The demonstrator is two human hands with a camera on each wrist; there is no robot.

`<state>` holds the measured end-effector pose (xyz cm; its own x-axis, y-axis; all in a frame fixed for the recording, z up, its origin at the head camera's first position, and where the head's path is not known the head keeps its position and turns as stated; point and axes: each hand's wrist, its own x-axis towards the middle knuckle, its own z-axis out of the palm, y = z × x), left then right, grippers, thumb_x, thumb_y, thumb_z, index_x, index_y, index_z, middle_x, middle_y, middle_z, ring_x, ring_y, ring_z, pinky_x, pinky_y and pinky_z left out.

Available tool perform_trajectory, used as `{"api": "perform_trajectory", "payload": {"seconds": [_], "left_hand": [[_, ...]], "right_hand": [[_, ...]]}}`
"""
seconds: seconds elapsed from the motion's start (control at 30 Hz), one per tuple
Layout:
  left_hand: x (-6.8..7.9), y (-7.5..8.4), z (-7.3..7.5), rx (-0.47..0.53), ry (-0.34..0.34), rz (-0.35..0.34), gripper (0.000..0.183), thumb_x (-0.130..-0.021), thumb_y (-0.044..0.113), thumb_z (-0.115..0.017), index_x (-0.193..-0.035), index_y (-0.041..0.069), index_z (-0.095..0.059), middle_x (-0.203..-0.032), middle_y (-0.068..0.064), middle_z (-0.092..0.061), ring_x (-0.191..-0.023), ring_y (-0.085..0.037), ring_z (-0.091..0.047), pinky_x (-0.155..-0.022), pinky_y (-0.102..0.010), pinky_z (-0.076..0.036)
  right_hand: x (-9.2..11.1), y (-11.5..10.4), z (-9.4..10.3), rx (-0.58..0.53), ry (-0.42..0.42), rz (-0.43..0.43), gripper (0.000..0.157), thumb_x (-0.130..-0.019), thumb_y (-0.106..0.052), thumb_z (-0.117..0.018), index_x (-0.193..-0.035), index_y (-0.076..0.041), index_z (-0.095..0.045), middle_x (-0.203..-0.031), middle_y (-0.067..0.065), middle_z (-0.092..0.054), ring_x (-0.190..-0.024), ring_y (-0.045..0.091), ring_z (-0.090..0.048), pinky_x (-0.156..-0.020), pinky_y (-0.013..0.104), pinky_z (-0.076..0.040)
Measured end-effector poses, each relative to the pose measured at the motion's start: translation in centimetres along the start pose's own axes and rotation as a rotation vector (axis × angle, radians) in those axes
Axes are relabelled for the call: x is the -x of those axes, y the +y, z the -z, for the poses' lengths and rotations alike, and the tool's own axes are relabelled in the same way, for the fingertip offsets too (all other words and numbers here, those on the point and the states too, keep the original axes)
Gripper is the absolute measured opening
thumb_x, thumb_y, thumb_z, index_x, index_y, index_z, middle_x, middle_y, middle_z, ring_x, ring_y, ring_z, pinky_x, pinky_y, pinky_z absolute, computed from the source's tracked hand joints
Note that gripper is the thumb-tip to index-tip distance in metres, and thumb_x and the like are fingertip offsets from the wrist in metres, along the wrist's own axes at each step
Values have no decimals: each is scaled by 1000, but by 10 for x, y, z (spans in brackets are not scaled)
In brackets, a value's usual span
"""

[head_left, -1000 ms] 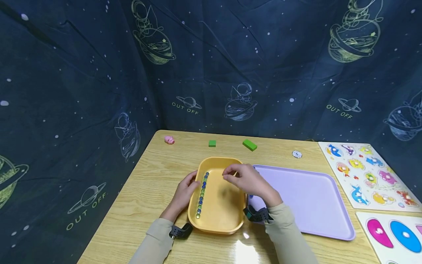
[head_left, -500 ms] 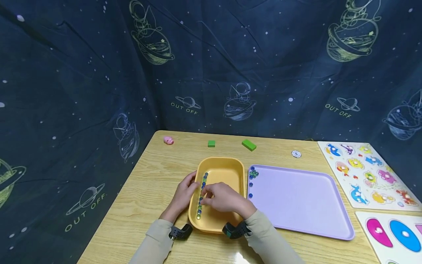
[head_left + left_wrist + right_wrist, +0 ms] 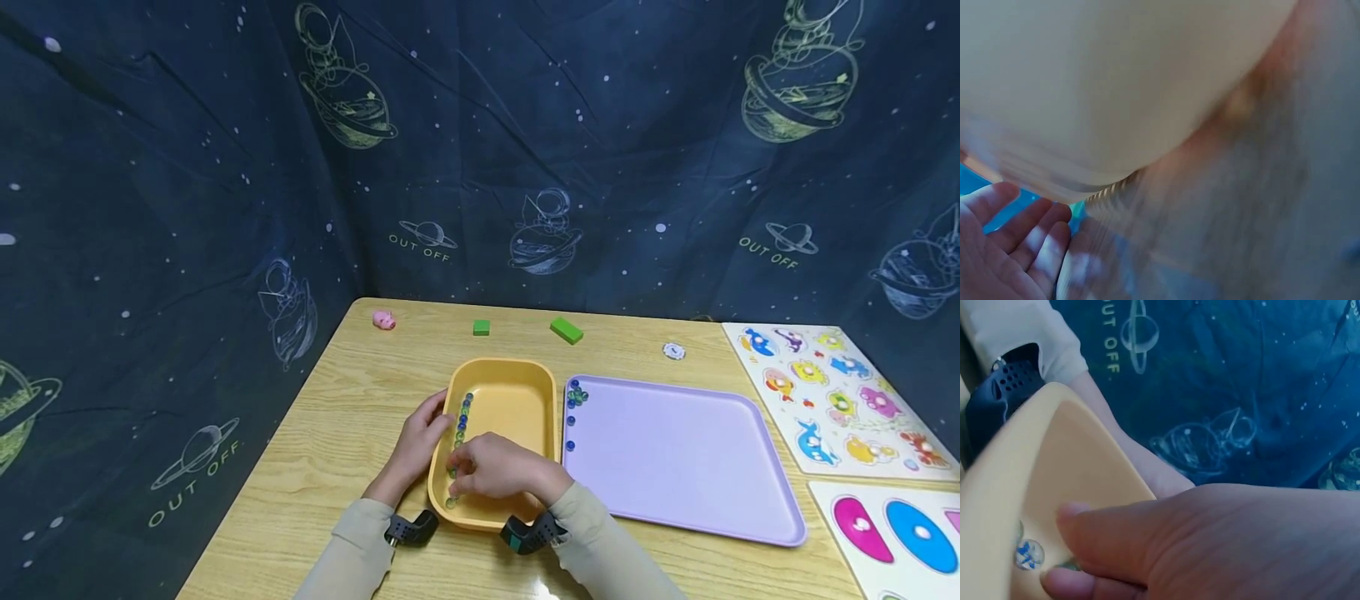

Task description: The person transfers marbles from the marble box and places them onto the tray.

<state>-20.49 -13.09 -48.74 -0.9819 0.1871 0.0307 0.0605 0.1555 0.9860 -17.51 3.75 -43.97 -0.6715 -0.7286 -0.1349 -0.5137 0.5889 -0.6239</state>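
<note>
My left hand [image 3: 417, 437] holds the left rim of a yellow plastic bin [image 3: 517, 380], thumb over the edge and fingers outside. Along the bin's left side runs a row of blue and green glass marbles [image 3: 462, 422]. My right hand [image 3: 497, 467] reaches inside over the near part of that row, hiding some of it. Its thumb and forefinger stand apart, a green marble [image 3: 1070, 565] showing in the gap in the right wrist view. A clear marble with a blue swirl [image 3: 1029, 554] lies by the bin wall. The left wrist view shows the left fingers [image 3: 1038, 240] outside the bin.
Right of the bin lies a purple tray [image 3: 682, 467] with several marbles [image 3: 577, 395] along its left edge. Farther back are a pink pig [image 3: 384, 320], two green blocks [image 3: 566, 330] and a white chip [image 3: 673, 351]. Puzzle boards [image 3: 840, 400] fill the right side.
My right hand has moved from the bin's right rim to the marble row, then nearer along it. The nearest marble now lies slightly closer to me. My left hand has stayed put.
</note>
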Motion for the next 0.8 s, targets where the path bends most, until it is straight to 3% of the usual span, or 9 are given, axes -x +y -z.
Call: {"api": "perform_trajectory", "payload": {"seconds": [0.17, 0.4, 0.67, 0.8], "left_hand": [[5, 14, 0, -1, -24, 9, 43, -93, 8, -45, -136, 4, -39, -116, -25, -53, -98, -39, -55, -72, -36, -53], [9, 22, -1, -13, -9, -10, 42, -93, 7, -44, -135, 3, -40, -114, -26, -54, -97, -40, -55, -72, -33, -52], [9, 21, -1, 14, -19, -12, 42, -93, 7, -45, -135, 3, -40, -112, -27, -54, -97, -42, -54, -70, -28, -52], [4, 12, 0, 20, -3, 1, 41, -93, 8, -46, -134, 8, -43, -113, -24, -55, -96, -39, -55, -69, -28, -52]], "right_hand": [[1, -1, -3, -28, -9, 7, 14, -82, -19, -66, -94, -12, -67, -70, -16, -60, -64, -3, -53, -62, 14, -43], [-2, -5, -10, -15, -58, 44, 5, -79, -14, -67, -84, -15, -68, -68, -16, -59, -62, -5, -52, -60, 12, -43], [-2, -7, -12, 25, -107, 82, 11, -77, -7, -67, -80, -18, -65, -67, -15, -57, -62, -5, -50, -60, 11, -42], [0, -7, -10, 16, -140, 108, 14, -77, -1, -63, -81, -15, -64, -68, -14, -57, -62, -5, -51, -60, 10, -43]]}}
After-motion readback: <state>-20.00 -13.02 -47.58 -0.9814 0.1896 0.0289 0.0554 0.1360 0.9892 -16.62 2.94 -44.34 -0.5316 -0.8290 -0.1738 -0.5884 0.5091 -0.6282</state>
